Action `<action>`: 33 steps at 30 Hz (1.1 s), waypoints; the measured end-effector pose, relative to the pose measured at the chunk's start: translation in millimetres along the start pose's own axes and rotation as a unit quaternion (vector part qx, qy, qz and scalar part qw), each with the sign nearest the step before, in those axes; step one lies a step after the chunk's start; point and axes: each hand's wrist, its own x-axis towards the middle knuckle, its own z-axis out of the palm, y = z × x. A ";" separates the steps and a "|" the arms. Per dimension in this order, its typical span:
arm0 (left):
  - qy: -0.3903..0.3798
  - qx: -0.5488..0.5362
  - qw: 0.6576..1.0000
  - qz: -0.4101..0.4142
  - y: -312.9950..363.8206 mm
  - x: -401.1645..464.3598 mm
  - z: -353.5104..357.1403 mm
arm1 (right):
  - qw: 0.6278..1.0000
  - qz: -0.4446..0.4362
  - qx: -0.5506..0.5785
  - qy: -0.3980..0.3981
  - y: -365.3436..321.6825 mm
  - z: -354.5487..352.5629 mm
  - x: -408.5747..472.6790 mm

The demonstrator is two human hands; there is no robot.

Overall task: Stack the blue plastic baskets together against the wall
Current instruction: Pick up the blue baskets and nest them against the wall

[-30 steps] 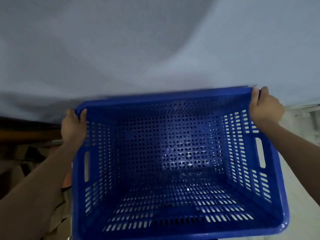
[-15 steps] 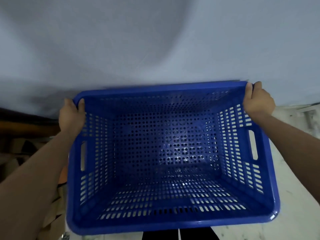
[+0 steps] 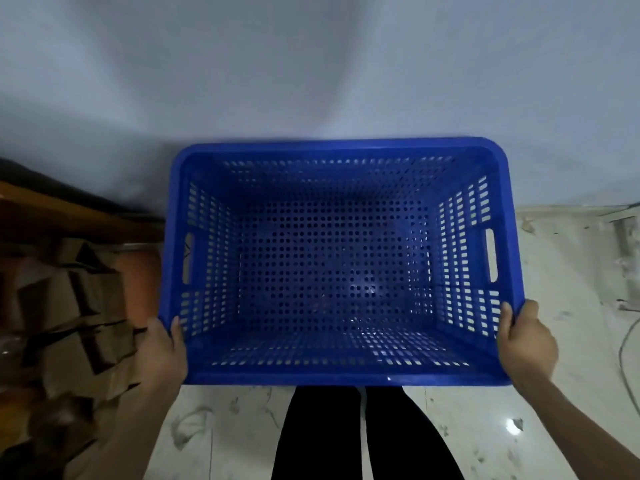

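Basket [image 3: 341,148] open side up, both hands gripping near corners.

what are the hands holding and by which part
The blue perforated plastic basket, gripped by both hands: left hand and right hand on its near rim corners.

The blue basket [image 3: 341,265] fills the middle, its far rim close against the pale wall [image 3: 311,64], so no way shows behind it. The left hand [image 3: 162,351] has little room: cardboard boxes [image 3: 72,323] crowd just beside that rim, with a brown wooden edge [image 3: 69,216] farther back. The right hand [image 3: 526,341] has open marble floor [image 3: 571,393] beside it, crossed only by a thin cable [image 3: 623,348] near the frame's edge. The basket's inside is open from above.
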 end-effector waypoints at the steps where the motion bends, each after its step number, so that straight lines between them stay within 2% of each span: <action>1: 0.002 -0.004 1.000 -0.002 2.0 2.5 1.0 | 1.000 0.001 -0.001 0.008 0.5 3.0 2.4; 5: 0.018 0.007 1.000 0.000 8.4 1.2 2.1 | 1.000 -0.001 0.007 0.029 1.2 4.7 4.1; 8: 0.111 0.084 0.990 -0.026 32.3 -14.0 1.4 | 0.992 -0.033 -0.025 0.117 -11.6 -0.8 -10.2; 10: 0.160 0.077 0.984 -0.002 65.2 -30.3 1.8 | 0.988 -0.086 -0.018 0.130 -40.8 -7.0 -28.8; 11: 0.142 0.058 0.987 0.041 86.6 -43.9 3.3 | 0.986 -0.129 -0.014 0.109 -61.7 -9.1 -42.4; 13: 0.056 0.046 0.982 0.173 127.9 -76.9 18.6 | 0.972 -0.233 -0.027 0.033 -100.3 2.9 -69.4; 15: -0.014 0.081 0.953 0.291 153.7 -106.0 47.8 | 0.943 -0.321 -0.069 -0.043 -124.2 29.4 -92.8; 16: -0.039 0.092 0.941 0.324 159.9 -114.1 59.9 | 0.932 -0.345 -0.086 -0.076 -129.0 42.0 -97.7; 18: -0.069 0.102 0.933 0.339 159.0 -118.2 76.8 | 0.926 -0.341 -0.104 -0.123 -128.5 57.9 -98.1; 20: -0.082 0.122 0.935 0.323 156.4 -115.0 81.0 | 0.928 -0.322 -0.132 -0.130 -128.3 59.3 -96.4; 23: -0.107 0.151 0.917 0.352 149.4 -110.8 71.4 | 0.918 -0.350 -0.130 -0.132 -120.2 49.6 -95.5; 26: -0.119 0.143 0.911 0.369 103.5 -73.0 47.7 | 0.915 -0.364 -0.135 -0.112 -81.1 30.7 -61.6; 29: -0.084 0.154 0.917 0.359 51.0 -30.8 21.6 | 0.938 -0.328 -0.100 -0.051 -29.5 15.5 -29.0; 31: -0.092 0.160 0.909 0.373 41.2 -20.0 23.1 | 0.943 -0.323 -0.076 -0.037 -20.1 17.2 -18.6; 33: -0.077 0.155 0.903 0.392 44.8 -18.9 27.2 | 0.931 -0.358 -0.065 -0.027 -20.4 23.1 -18.5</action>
